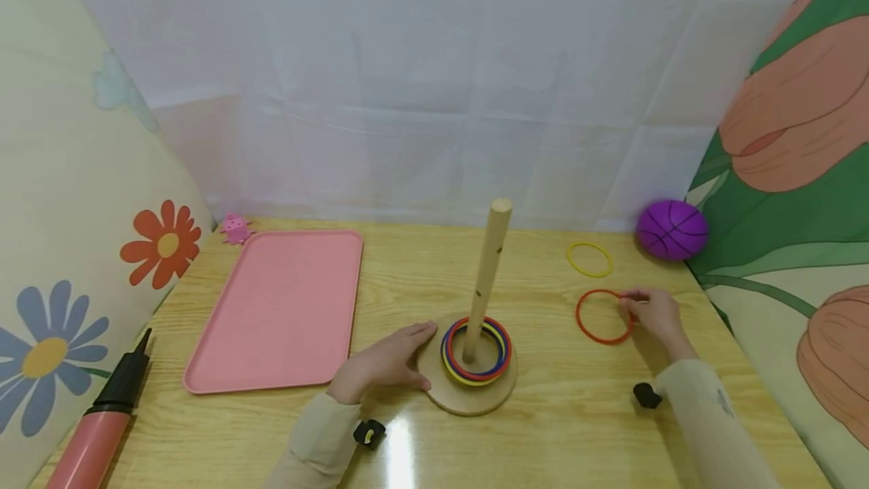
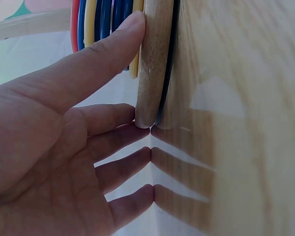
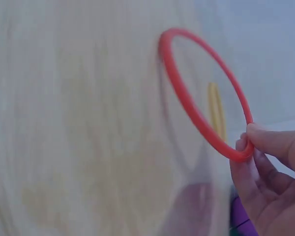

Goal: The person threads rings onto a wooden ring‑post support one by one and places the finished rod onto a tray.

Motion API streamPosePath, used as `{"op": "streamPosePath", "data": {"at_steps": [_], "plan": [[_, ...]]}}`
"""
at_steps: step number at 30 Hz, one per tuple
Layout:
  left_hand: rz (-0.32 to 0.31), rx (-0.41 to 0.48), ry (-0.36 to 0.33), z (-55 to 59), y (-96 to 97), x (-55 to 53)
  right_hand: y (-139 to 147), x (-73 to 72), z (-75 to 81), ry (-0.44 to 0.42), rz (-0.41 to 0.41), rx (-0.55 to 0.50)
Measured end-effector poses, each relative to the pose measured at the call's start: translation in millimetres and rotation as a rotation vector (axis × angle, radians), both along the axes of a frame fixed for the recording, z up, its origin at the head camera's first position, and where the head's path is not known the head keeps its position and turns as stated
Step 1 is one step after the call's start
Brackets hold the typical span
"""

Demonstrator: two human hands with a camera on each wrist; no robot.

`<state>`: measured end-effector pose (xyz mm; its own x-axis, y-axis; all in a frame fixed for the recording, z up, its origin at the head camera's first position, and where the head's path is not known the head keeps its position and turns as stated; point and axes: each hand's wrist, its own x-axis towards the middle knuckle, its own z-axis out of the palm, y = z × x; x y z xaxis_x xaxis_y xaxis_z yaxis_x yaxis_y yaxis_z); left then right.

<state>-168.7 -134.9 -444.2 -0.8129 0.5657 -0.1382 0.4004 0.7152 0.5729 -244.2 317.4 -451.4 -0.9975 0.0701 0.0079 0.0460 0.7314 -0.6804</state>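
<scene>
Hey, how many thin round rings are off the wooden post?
2: one thin red ring pinched in the right hand, and one thin yellow ring beyond it on the wood-grain table.

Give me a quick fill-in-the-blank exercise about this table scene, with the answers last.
The right hand pinches a thin circular ring coloured ____.
In the head view, the left hand touches a round wooden base to the ____ of the rectangular pink tray.
The round ball with black lines is coloured ____.
Missing words: red; right; purple.
</scene>
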Motion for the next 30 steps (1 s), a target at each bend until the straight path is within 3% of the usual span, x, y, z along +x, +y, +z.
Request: {"op": "streamPosePath", "data": {"at_steps": [6, 14, 25, 30], "plan": [[-0.001, -0.002, 0.007, 0.7, 0.1, 0.2, -13.7, 1.2, 19.4, 0.052, 0.003, -0.084], [-0.003, -0.006, 0.001, 0.5, 0.0, -0.1, -37.3, 7.0, 51.4, 0.094, -0.029, -0.338], [0.013, -0.003, -0.012, 0.9, 0.7, 0.1, -77.8, 24.0, 98.0, 0.196, -0.004, -0.398], [0.010, -0.004, -0.014, 1.7, 0.5, 0.3, -95.6, 32.7, 117.7, 0.255, 0.036, -0.585]]}}
